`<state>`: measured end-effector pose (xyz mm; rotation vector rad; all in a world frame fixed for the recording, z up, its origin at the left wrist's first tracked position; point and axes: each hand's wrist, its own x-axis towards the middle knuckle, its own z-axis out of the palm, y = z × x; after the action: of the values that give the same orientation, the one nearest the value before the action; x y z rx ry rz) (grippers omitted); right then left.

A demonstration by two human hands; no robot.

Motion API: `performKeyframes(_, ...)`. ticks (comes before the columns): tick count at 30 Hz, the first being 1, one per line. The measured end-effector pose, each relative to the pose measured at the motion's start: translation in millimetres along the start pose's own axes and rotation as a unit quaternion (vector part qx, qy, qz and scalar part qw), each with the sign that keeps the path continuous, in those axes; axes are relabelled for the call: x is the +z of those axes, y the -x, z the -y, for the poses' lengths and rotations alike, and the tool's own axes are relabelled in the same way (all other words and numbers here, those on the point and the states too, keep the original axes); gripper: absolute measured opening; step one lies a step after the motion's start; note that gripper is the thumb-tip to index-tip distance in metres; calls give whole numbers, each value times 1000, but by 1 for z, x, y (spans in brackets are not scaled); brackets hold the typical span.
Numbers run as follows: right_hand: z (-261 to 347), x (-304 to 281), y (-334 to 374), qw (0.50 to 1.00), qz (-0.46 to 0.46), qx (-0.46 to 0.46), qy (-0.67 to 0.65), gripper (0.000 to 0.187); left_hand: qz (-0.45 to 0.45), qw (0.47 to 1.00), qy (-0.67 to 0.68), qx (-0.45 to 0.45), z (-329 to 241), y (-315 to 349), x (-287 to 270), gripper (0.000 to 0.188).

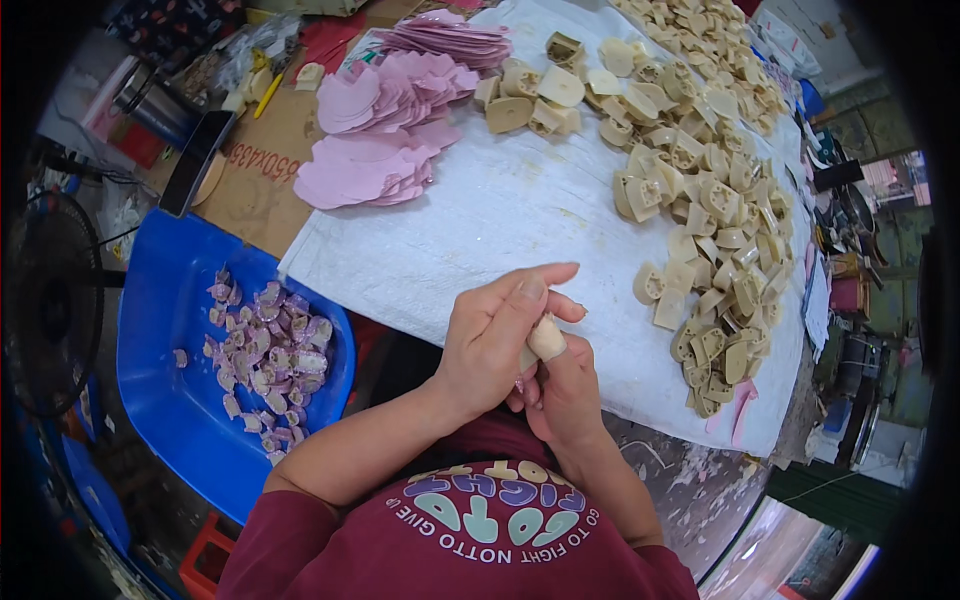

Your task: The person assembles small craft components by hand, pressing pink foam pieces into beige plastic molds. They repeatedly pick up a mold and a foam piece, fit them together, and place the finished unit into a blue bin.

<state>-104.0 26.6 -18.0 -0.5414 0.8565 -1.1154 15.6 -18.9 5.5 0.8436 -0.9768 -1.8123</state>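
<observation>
Close to my body, at the table's front edge, my left hand [492,330] and my right hand [568,388] are pressed together. Between them is a small shoe heel, mostly covered by my fingers; a beige bit and a pink, shiny bit [520,384] show below my left palm. The left index finger points out to the right while the other fingers curl in. A cream-coloured cover [547,339] seems to sit on my right thumb. Beige plastic shoe heels [720,200] lie in a long heap on the right. Stacked pink cut pieces [365,165] lie at the back left.
A white cloth [480,215] covers the table. Lower left, a blue basin [160,330] contains pink-covered heels [270,350]. Beyond it are a phone [197,160], a steel flask [155,100], a yellow pen [268,96] and a dark fan [50,290]. Pink strips [744,410] hang near the right corner.
</observation>
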Motion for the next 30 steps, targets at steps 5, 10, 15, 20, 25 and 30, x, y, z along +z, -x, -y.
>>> performKeyframes(5, -1, 35, -22, 993, 44, 109, 5, 35, -55, 990, 131, -6, -18, 11, -31, 35)
performKeyframes(10, -14, 44, -44, 961, 179, 123, 172, 31, -251, 957, 99, 108, -30, 49, -130, 24)
performKeyframes(15, -9, 47, -100, 723, 119, -348, 584, 37, -475, 826, -301, 37, -10, 109, -253, 46)
performKeyframes(20, -7, 70, -160, 597, 139, -370, 698, 53, -491, 719, -487, 76, -2, 101, -245, 51)
performKeyframes(25, 0, 75, -194, 556, 140, -355, 738, 54, -416, 647, -579, 271, -31, 66, -191, 38)
performKeyframes(30, -2, 66, -204, 637, 118, -346, 679, 45, -260, 909, -222, 239, -16, 39, -146, 28)
